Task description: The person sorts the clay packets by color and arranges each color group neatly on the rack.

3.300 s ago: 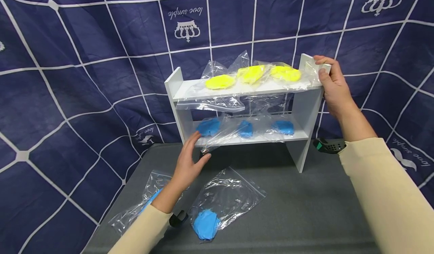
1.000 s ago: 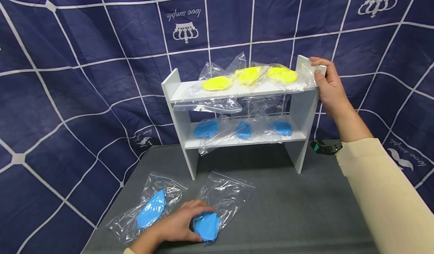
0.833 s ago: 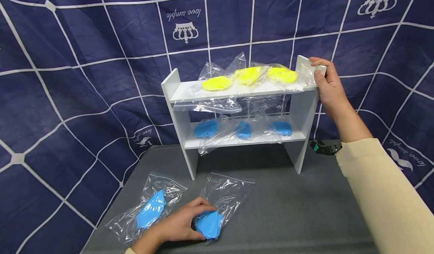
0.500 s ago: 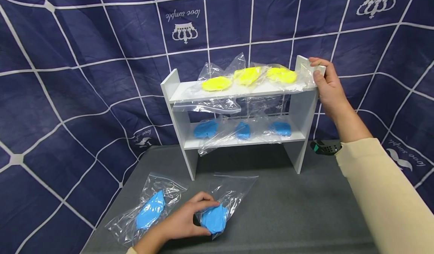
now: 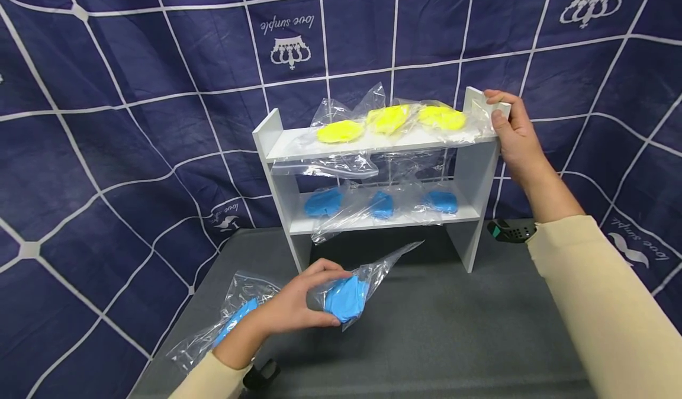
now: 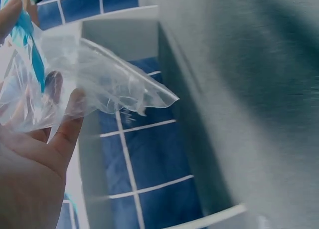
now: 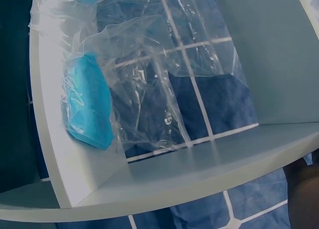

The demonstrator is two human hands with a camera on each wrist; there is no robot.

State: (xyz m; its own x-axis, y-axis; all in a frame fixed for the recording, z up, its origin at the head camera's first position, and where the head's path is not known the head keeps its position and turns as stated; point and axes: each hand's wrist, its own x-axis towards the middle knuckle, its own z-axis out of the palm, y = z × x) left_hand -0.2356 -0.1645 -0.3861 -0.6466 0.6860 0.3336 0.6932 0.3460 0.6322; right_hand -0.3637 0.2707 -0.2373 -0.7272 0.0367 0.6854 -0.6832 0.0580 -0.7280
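My left hand [image 5: 290,304] pinches a clear zip bag holding a flat blue lump [image 5: 346,298], raised in front of the small white shelf [image 5: 479,174]. The bag's free end points up and right. In the left wrist view, the bag [image 6: 127,82] hangs past the fingers of the left hand [image 6: 37,169]. My right hand [image 5: 519,129] grips the top of the shelf's right side panel. Yellow lumps [image 5: 341,131] in clear bags lie along the upper board. On the lower board are bagged blue lumps [image 5: 382,204], one blue lump [image 7: 89,104] close up in the right wrist view.
Another bagged blue lump [image 5: 234,322] lies on the dark grey table [image 5: 442,340], partly hidden behind the left forearm. Bag ends overhang both shelf boards. Behind the shelf hangs a blue cloth [image 5: 213,61] with white grid lines.
My left hand moved from near the lower board down to the bag on the table, took hold of it and lifted it up toward the shelf. The right hand stays on the side panel.
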